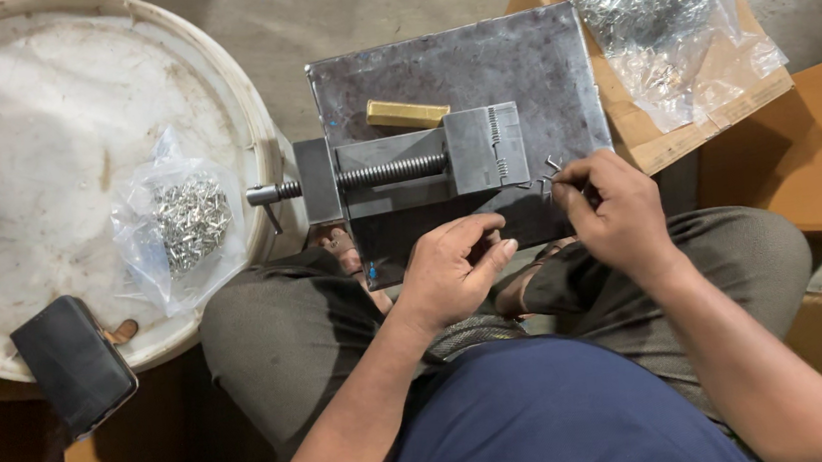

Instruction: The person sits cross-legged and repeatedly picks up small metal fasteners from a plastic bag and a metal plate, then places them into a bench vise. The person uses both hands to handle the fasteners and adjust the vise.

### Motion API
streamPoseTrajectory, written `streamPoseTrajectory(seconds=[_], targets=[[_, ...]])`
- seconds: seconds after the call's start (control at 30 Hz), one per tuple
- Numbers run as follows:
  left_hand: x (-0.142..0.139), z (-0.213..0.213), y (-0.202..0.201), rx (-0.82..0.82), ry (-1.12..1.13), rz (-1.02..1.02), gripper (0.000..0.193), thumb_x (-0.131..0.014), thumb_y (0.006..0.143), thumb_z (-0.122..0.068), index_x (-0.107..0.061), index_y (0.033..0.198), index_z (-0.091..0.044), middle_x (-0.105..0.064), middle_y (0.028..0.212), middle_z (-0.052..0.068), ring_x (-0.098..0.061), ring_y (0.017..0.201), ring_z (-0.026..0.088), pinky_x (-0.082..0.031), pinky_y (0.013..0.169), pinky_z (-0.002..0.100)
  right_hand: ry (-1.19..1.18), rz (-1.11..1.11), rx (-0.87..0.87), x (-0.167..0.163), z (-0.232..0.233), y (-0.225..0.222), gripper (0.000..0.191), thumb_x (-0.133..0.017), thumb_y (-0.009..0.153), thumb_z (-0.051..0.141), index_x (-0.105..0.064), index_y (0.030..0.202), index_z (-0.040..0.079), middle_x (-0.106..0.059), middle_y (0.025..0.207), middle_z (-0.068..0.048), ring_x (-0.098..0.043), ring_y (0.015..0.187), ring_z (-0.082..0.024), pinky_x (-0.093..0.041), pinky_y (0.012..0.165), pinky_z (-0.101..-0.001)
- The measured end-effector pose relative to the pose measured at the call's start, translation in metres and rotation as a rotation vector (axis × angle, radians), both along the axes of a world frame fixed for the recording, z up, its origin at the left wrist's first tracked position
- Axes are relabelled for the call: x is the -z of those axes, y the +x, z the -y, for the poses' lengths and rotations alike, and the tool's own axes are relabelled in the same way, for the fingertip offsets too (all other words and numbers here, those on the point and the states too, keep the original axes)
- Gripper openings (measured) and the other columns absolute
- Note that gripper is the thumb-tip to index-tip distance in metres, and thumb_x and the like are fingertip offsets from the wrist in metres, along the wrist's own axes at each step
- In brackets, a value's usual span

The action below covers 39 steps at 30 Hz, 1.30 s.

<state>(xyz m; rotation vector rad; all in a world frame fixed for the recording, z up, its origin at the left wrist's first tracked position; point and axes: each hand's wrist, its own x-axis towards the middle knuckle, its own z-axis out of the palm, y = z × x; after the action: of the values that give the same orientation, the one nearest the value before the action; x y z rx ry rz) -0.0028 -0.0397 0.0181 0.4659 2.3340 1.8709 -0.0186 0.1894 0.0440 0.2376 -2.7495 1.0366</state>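
1. one small bent metal wire piece [551,169] shows as a thin, silvery, hooked bit, too small to make out in detail.
2. it sits just off the right end of a grey steel vise [405,171], which has a threaded screw along its middle, a handle end on the left and a block jaw with fine notches on the right.
3. the vise rests on a dark metal plate [475,64] laid across the seated person's knees; a short brass-coloured bar [407,113] lies on the plate behind the vise.
4. to the left, a clear bag of small shiny metal parts [184,223] lies on a round white lid [29,127], with a dark flat case [74,362] at its near edge.
5. to the upper right, a larger clear bag of the same kind of parts [656,11] lies on a cardboard box [653,132].
6. the right hand [615,211] pinches the wire piece at its fingertips, fingers drawn close around it.
7. the left hand [455,267] rests loosely curled on the near edge of the plate, just below the vise, holding nothing visible.
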Motion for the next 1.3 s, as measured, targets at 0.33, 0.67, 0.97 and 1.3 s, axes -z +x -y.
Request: streamPoseTrajectory(seconds=[0.33, 0.67, 0.97, 1.3], targets=[[0.007, 0.007, -0.002, 0.102, -0.011, -0.158, 0.034, -0.07, 0.098, -0.035, -0.072, 0.113, -0.005, -0.075, 0.102, 0.014, -0.072, 0.094, 0.033, -0.057, 0.08, 0.038, -0.383, 0.093, -0.07, 0.027, 0.035, 0.031, 0.008, -0.068, 0.102, 0.008, -0.064, 0.103, 0.001, -0.06, 0.09, -0.003, -0.056, 0.078, -0.011, -0.046, 0.071, -0.025], [0.003, 0.004, -0.002, 0.036, -0.011, -0.126, 0.016, -0.066, 0.096, -0.013, -0.071, 0.108, -0.004, -0.073, 0.095, 0.015, -0.072, 0.086, 0.033, -0.057, 0.073, 0.038, -0.828, 0.491, -0.116, 0.041, 0.018, 0.032, 0.016, -0.066, 0.101, 0.012, -0.064, 0.112, 0.001, -0.064, 0.089, 0.002, -0.057, 0.079, -0.004, -0.048, 0.072, -0.0216], [0.002, 0.004, -0.001, 0.038, -0.025, -0.079, 0.017, -0.066, 0.094, -0.01, -0.071, 0.108, -0.003, -0.073, 0.095, 0.014, -0.073, 0.085, 0.032, -0.057, 0.073, 0.038, -0.617, 0.454, -0.131, 0.03, 0.018, 0.024, 0.015, -0.068, 0.096, 0.008, -0.068, 0.109, 0.001, -0.069, 0.09, 0.0, -0.061, 0.078, -0.005, -0.051, 0.068, -0.0231], [-0.005, 0.002, -0.003, 0.005, 0.006, -0.053, 0.02, -0.073, 0.092, -0.015, -0.072, 0.106, -0.001, -0.075, 0.095, 0.016, -0.074, 0.083, 0.03, -0.057, 0.073, 0.035, -0.121, -0.13, -0.16, -0.034, 0.024, -0.015, 0.009, -0.074, 0.093, 0.005, -0.07, 0.1, 0.002, -0.07, 0.093, -0.008, -0.068, 0.082, -0.018, -0.053, 0.075, -0.0289]])
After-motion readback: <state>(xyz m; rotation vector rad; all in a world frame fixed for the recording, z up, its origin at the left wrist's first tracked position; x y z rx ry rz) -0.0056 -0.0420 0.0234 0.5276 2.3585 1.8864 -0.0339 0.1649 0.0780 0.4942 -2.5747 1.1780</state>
